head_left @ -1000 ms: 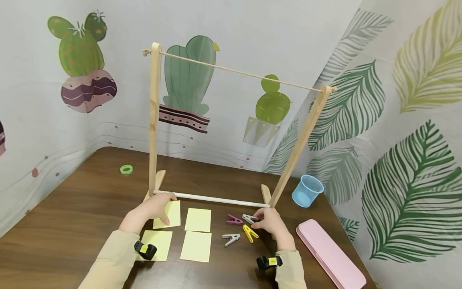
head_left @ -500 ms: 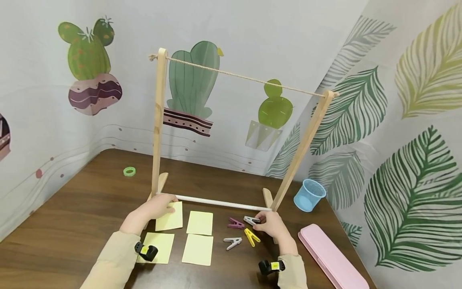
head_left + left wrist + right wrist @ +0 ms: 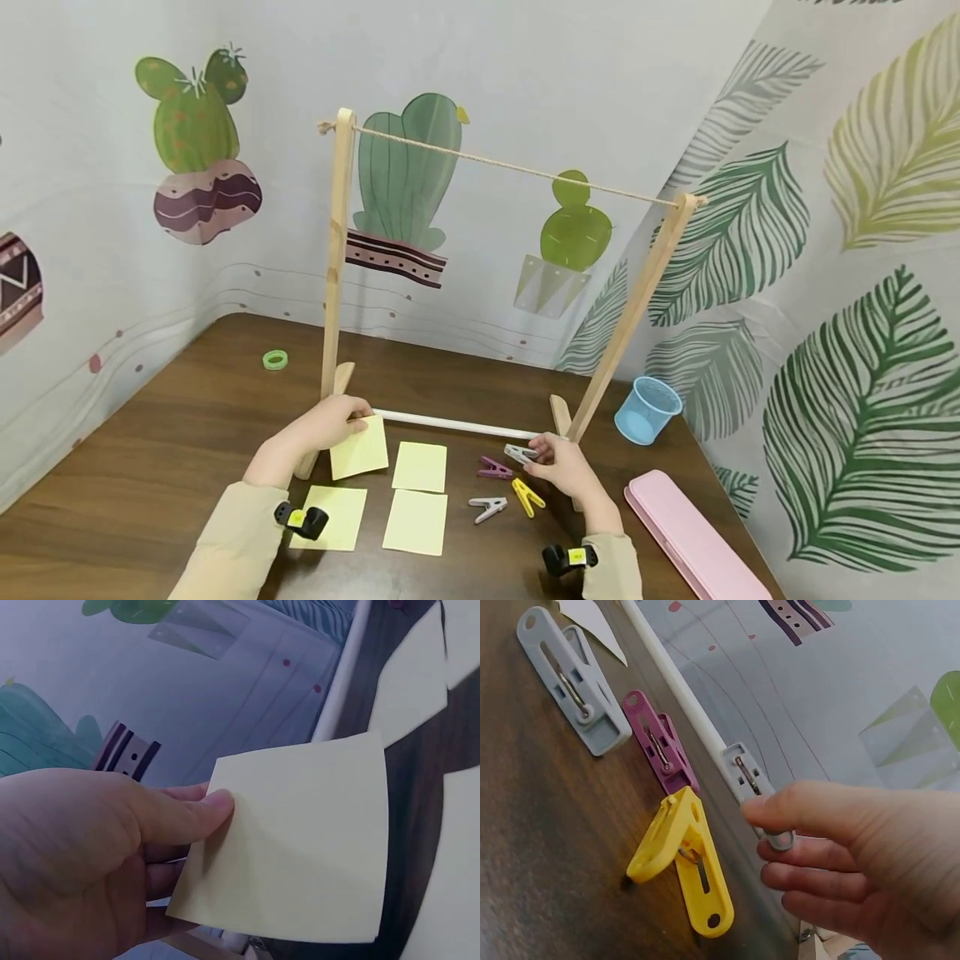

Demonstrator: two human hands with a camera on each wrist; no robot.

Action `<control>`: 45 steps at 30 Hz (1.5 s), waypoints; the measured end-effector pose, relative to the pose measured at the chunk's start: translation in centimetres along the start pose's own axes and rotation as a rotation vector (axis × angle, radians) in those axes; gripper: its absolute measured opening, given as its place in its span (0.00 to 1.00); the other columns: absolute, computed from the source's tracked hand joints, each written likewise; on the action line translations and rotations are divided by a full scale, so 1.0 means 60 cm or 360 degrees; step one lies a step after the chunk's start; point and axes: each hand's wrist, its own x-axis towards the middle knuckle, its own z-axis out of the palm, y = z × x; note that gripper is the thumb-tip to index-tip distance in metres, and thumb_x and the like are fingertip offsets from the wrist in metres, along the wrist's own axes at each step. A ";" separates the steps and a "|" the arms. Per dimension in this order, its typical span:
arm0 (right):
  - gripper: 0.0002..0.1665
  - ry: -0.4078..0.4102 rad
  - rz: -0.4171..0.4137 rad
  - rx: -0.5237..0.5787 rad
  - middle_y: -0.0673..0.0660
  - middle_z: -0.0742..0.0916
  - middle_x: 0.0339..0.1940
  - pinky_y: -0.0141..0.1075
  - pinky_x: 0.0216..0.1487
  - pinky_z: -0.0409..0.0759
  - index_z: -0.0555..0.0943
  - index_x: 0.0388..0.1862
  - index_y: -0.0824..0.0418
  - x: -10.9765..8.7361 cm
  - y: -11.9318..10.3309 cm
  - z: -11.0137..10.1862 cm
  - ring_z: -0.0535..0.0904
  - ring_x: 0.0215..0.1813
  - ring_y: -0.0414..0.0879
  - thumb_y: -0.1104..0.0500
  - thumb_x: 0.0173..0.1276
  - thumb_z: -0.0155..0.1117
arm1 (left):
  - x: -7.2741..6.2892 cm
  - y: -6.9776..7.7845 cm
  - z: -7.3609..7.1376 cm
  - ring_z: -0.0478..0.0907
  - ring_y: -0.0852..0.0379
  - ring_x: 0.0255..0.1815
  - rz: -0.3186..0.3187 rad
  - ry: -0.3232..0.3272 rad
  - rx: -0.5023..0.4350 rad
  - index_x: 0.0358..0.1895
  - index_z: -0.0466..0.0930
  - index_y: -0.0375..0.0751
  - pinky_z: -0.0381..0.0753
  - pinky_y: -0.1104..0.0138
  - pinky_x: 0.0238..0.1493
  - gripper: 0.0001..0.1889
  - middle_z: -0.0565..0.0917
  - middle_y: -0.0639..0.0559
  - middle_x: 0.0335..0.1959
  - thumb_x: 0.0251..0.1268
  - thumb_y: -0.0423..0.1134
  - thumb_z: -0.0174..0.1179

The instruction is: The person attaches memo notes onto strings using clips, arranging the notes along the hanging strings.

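One yellow sticky note (image 3: 362,454) is in the left hand (image 3: 332,419): the grip is clamped on it near one edge, thumb upon its face and fingers behind, so most of the sheet extends free. I cannot tell whether its lower edge touches the counter (image 3: 210,467). The right hand (image 3: 564,464) has its grip clamped on one end of a light grey clothespin (image 3: 516,453), whose other end points leftward. Near this one lie a purple clothespin (image 3: 495,469), a yellow clothespin (image 3: 528,498) and a second grey clothespin (image 3: 489,507). Three more notes (image 3: 415,522) lie between the hands and nearer to the person. Just beyond both hands, a white rod (image 3: 450,423) runs low across the wooden frame (image 3: 339,250).
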 end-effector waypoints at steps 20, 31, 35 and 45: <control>0.13 0.0233 -0.0002 0.0373 0.57 0.86 0.37 0.31 0.44 0.81 0.81 0.43 0.63 0.010 -0.021 0.007 0.81 0.39 0.38 0.65 0.59 0.71 | 0.004 0.019 -0.016 0.80 0.56 0.36 0.0017 0.0292 -0.0080 0.44 0.83 0.33 0.78 0.63 0.37 0.07 0.86 0.49 0.33 0.66 0.31 0.60; 0.17 0.0289 0.0055 0.0631 0.67 0.86 0.46 0.30 0.50 0.78 0.80 0.51 0.72 0.015 -0.069 -0.004 0.79 0.44 0.36 0.68 0.63 0.67 | 0.006 0.037 -0.033 0.82 0.56 0.32 0.0008 0.0648 -0.0198 0.47 0.85 0.32 0.77 0.70 0.31 0.11 0.88 0.44 0.35 0.65 0.34 0.64; 0.18 0.0257 0.0065 0.0739 0.67 0.85 0.46 0.29 0.49 0.76 0.78 0.53 0.75 0.012 -0.090 -0.010 0.77 0.44 0.36 0.68 0.65 0.65 | 0.007 0.041 -0.041 0.84 0.54 0.34 -0.0024 0.0748 -0.0281 0.48 0.85 0.33 0.79 0.71 0.32 0.12 0.89 0.42 0.38 0.65 0.36 0.64; 0.23 0.0354 0.0041 0.1032 0.47 0.83 0.35 0.25 0.46 0.78 0.74 0.54 0.76 0.041 -0.080 -0.004 0.80 0.39 0.34 0.73 0.60 0.67 | 0.015 0.059 -0.064 0.86 0.52 0.38 -0.0015 0.0892 -0.0362 0.50 0.84 0.33 0.79 0.74 0.37 0.14 0.89 0.41 0.41 0.66 0.39 0.64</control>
